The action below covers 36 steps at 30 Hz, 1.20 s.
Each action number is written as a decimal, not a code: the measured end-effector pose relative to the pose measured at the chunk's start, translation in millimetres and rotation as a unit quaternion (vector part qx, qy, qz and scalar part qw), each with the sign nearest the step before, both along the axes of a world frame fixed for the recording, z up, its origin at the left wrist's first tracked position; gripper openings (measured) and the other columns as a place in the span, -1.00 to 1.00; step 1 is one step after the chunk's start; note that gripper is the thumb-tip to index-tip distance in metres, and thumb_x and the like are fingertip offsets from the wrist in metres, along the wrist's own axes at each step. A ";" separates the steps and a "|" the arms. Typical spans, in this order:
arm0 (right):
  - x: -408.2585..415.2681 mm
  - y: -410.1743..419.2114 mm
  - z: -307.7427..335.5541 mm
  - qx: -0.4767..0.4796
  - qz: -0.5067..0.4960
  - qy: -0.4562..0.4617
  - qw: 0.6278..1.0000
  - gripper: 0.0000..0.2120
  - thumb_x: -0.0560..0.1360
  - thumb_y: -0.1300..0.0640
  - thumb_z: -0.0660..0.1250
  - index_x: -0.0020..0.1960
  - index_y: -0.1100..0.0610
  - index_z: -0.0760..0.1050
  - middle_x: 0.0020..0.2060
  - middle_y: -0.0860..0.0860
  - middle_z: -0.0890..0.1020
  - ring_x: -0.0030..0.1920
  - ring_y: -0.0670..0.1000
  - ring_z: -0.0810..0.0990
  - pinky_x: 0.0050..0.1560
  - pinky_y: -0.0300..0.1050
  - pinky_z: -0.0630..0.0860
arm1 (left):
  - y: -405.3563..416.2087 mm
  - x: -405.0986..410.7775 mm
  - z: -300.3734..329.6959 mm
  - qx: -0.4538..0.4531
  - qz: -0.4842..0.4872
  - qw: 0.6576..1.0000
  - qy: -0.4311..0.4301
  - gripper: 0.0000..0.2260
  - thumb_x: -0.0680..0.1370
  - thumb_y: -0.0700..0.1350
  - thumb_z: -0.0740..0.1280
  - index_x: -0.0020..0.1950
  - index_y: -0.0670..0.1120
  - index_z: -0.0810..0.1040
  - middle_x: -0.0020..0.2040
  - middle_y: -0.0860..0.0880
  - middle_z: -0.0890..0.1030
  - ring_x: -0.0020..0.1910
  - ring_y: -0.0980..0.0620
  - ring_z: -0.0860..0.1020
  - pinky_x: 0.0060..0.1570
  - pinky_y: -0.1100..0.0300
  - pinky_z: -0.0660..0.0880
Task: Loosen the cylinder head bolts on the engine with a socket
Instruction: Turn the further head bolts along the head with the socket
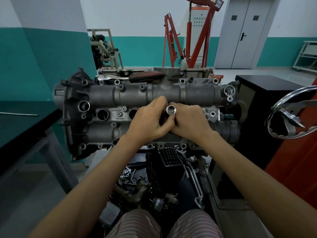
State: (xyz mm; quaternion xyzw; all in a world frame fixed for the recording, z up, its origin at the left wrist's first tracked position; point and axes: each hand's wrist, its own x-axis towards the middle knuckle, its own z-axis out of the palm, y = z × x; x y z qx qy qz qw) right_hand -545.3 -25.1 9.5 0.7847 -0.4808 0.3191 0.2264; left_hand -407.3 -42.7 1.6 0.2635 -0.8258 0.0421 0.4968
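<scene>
Nearest the camera, striped trousers (pixel 164 224) are cut off by the bottom edge, and between the knees and the engine lies a dark jumble of loose parts (pixel 154 182), hard to tell apart. Both bare forearms reach forward and meet over the middle of the cylinder head (pixel 106 97). The left hand (pixel 149 121) and the right hand (pixel 190 122) press together, fingers curled round a bright socket (pixel 171 109) that stands up between them, its open end facing the camera. The hands hide the socket's lower part and whatever it sits on, so whether it rests on a bolt cannot be told. Left of the hands, the casting carries raised writing; only something like "Fora" can be read, the longer number above it is blurred. Along the far edge of the head lies a ratchet (pixel 130 77) with a chrome head and a dark red-and-black grip. At the right a shiny curved metal piece (pixel 289 115) is cut by the frame. Beyond stand a red engine crane (pixel 197 40) and grey double doors (pixel 243 33)
</scene>
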 end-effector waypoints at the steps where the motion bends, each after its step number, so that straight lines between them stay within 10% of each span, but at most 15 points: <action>1: -0.1 -0.5 -1.1 -0.001 0.000 -0.004 1.000 -0.63 0.34 -0.07 0.07 -0.25 0.21 0.45 -0.41 0.07 0.59 -0.47 0.15 0.55 -0.46 -0.24 0.20 | -0.1 -1.0 -0.2 -0.008 0.013 1.000 -0.001 -0.79 0.48 -0.04 0.20 -0.23 -0.17 0.35 -0.32 0.10 0.32 -0.43 0.09 0.29 -0.44 0.24 0.24; 10: -2.7 -4.1 -0.7 0.011 -0.022 0.008 1.000 -0.56 0.36 -0.09 0.02 -0.42 0.18 0.48 -0.55 0.11 0.53 -0.54 0.17 0.49 -0.43 -0.21 0.13 | -0.4 0.4 1.9 -0.030 -0.005 0.999 0.014 -0.74 0.49 0.00 0.26 -0.28 -0.04 0.23 -0.39 0.09 0.30 -0.46 0.07 0.30 -0.45 0.24 0.22; 18: -3.2 -5.4 -2.1 0.025 -0.014 0.008 1.000 -0.65 0.42 -0.13 0.16 -0.18 0.17 0.46 -0.35 0.04 0.61 -0.36 0.11 0.58 -0.40 -0.18 0.20 | -1.0 -1.4 -0.5 -0.020 0.033 0.999 0.008 -0.76 0.51 -0.04 0.25 -0.29 -0.06 0.27 -0.38 0.13 0.30 -0.45 0.14 0.26 -0.43 0.27 0.21; 25: -5.5 -6.8 -3.2 0.019 -0.020 0.046 0.999 -0.44 0.38 -0.16 -0.11 -0.23 0.18 0.54 -0.39 0.12 0.61 -0.37 0.19 0.55 -0.38 -0.15 0.14 | 0.4 0.7 1.2 -0.015 0.006 1.000 0.016 -0.73 0.49 0.00 0.24 -0.31 -0.09 0.26 -0.40 0.06 0.33 -0.47 0.04 0.31 -0.45 0.24 0.23; 36: -4.1 -5.8 -2.5 0.019 -0.021 -0.007 1.000 -0.63 0.40 -0.08 0.20 -0.37 0.20 0.52 -0.53 0.12 0.56 -0.49 0.19 0.53 -0.42 -0.19 0.17 | -5.0 0.7 -3.3 -0.042 0.021 0.999 0.011 -0.63 0.51 -0.02 0.28 -0.43 -0.19 0.39 -0.50 -0.01 0.40 -0.51 0.10 0.31 -0.48 0.25 0.26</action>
